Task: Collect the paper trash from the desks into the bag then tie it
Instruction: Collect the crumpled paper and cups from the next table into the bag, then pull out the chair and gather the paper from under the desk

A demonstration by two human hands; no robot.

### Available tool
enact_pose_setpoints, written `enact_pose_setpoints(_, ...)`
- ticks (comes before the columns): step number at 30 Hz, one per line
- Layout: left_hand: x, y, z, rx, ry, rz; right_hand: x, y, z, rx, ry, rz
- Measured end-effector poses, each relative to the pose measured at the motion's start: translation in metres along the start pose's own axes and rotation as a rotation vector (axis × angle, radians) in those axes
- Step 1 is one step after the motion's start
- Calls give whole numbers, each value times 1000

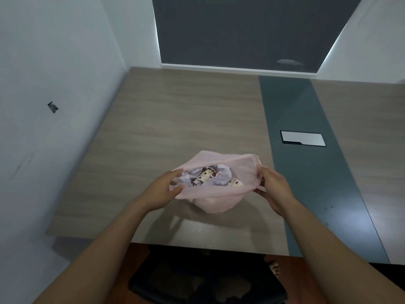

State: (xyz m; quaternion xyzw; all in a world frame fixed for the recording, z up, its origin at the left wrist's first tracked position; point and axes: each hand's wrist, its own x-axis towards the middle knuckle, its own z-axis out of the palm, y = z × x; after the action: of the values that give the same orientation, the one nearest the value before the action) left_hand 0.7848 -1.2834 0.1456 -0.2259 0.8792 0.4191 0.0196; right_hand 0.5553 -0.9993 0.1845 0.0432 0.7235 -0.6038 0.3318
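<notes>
A thin pink plastic bag (219, 201) sits on the wooden desk (175, 119) near its front edge, its mouth stretched wide. Inside lie crumpled white paper (221, 177) and brown-spotted crumpled paper (207, 175). My left hand (163, 189) pinches the left side of the bag's rim. My right hand (274, 186) grips the right side of the rim. Both hands pull the opening apart, and the lower part of the bag bulges beneath them.
A dark grey strip (306, 150) runs across the desk on the right, with a flat silver cover plate (303, 138) set in it. White walls close in on the left. A dark chair seat (206, 279) stands below the desk's front edge.
</notes>
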Motion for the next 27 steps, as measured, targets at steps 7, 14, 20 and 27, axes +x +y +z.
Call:
enact_pose_setpoints(7, -33, -3, 41, -21, 183, 93, -15, 39, -40, -83, -31, -3)
enact_pose_setpoints(14, -93, -11, 99, -56, -24, -40, -47, 96, -76, -256, -59, 92)
enact_pose_setpoints(20, -164, 11, 153, 6, -249, -140, -96, 144, -85, -798, -408, -38)
enact_pose_setpoints(27, -211, 55, 189, 377, -519, -240, -148, 199, -91, -1398, -629, -182)
